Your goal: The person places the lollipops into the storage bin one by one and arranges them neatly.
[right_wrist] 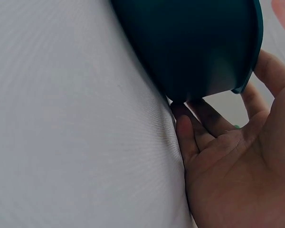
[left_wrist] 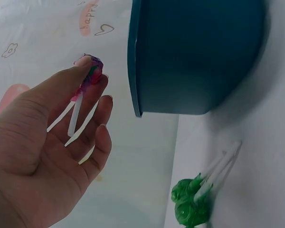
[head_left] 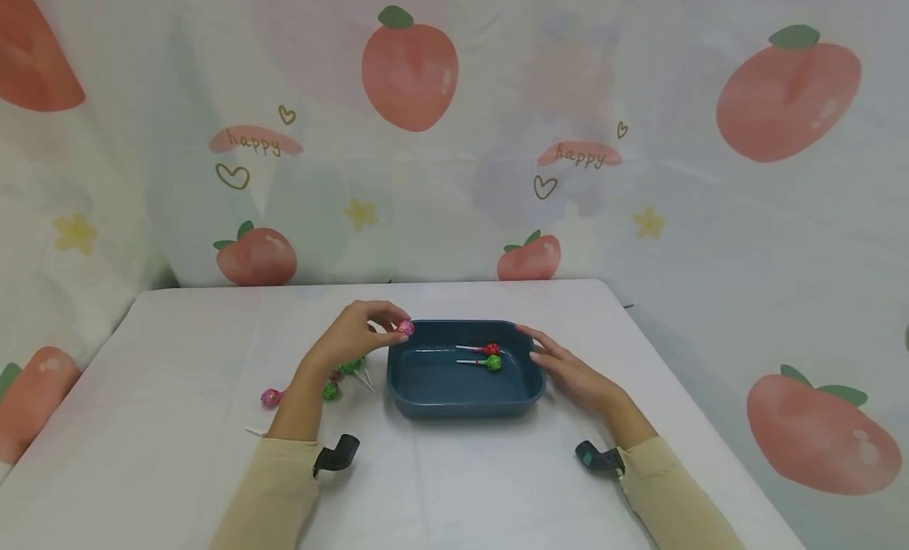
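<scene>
My left hand (head_left: 358,329) pinches a pink lollipop (left_wrist: 91,71) by its candy head between thumb and index finger, at the left back corner of a dark blue box (head_left: 465,409). Its white stick points down toward the palm in the left wrist view. Inside the box lie a red lollipop (head_left: 491,349) and a green lollipop (head_left: 493,363), sticks pointing left. My right hand (head_left: 575,376) rests against the box's right end with fairly straight fingers, some touching the outer wall and others up at the rim.
Green lollipops (left_wrist: 192,204) lie on the white tablecloth left of the box, partly behind my left forearm. Farther left is another pink lollipop (head_left: 271,398), and a white stick (head_left: 256,432) pokes out beside the sleeve. A peach-print curtain (head_left: 440,211) hangs behind the table.
</scene>
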The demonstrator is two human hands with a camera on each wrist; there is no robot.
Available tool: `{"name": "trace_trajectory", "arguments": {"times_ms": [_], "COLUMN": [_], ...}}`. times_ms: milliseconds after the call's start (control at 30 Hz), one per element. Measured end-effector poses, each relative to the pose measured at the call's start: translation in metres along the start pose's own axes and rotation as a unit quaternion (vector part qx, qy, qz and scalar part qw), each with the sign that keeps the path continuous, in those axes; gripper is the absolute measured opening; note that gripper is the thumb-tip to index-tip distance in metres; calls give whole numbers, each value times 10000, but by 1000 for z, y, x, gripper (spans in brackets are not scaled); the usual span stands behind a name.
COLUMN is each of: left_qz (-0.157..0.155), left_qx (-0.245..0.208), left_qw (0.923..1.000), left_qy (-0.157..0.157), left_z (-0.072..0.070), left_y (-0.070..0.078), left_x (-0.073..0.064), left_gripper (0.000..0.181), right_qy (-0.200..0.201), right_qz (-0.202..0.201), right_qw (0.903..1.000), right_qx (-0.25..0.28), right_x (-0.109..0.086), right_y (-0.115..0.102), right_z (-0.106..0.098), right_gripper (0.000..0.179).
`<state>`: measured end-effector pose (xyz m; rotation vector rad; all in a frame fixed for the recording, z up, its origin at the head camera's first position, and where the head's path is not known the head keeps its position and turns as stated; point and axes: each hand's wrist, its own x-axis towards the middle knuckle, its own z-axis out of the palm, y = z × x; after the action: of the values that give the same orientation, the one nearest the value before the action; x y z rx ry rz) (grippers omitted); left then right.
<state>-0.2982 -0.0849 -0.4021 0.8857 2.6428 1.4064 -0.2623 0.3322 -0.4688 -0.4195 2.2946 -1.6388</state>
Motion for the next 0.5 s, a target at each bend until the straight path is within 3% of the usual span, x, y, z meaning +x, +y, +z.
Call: {"name": "trace_trajectory", "arguments": {"times_ms": [300,500], "left_qz": [195,148], "left_qx": [-365,-489], "left_qw": [9990,9983], "left_qy": [-160,-295], "left_z": [16,25], "left_y": [5,9], "left_x": [6,13], "left_gripper": [25,22], "right_qy": [10,-14], "right_qz": [36,-10], "right_qw": [10000,10000], "right_qx": [-10,3], "right_x": [-1,-1], "right_y": [1,1], "right_z": [1,0], "right_gripper": [54,53]}}
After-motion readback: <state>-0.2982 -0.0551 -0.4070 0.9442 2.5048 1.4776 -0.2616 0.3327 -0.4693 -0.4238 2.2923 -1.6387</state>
